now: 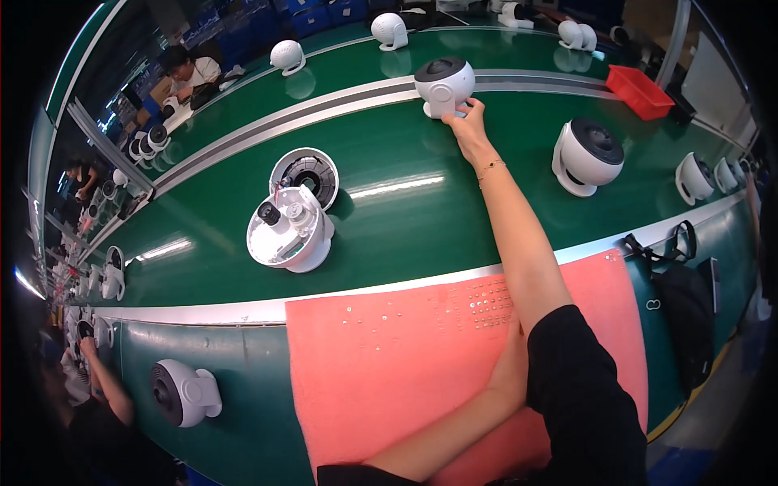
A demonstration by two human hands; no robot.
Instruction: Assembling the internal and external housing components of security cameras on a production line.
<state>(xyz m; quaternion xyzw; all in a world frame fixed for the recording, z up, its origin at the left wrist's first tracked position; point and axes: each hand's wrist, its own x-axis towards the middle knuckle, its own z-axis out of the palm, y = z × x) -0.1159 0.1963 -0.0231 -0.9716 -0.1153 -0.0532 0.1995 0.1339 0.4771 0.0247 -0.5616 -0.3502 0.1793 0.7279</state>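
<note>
My right hand (468, 128) is stretched out to the far side of the green belt, its thumb and fingers closed on the foot of a white round desk fan (445, 87) with a black top. That fan stands upright by the metal rail. My left hand (512, 350) lies low over the pink mat (365, 389), beneath my right arm, which hides its fingers. Rows of small metal parts (489, 304) lie on the mat near it. Left of centre on the belt is an opened fan body (288, 231) with its insides showing, against a detached round cover (318, 172).
Another fan (590, 154) stands on the belt at the right, with more beyond it. A red bin (640, 92) sits at the far right, a black bag (682, 304) beside the mat. One fan (185, 393) lies at the left. Co-workers (188, 77) sit across and at left.
</note>
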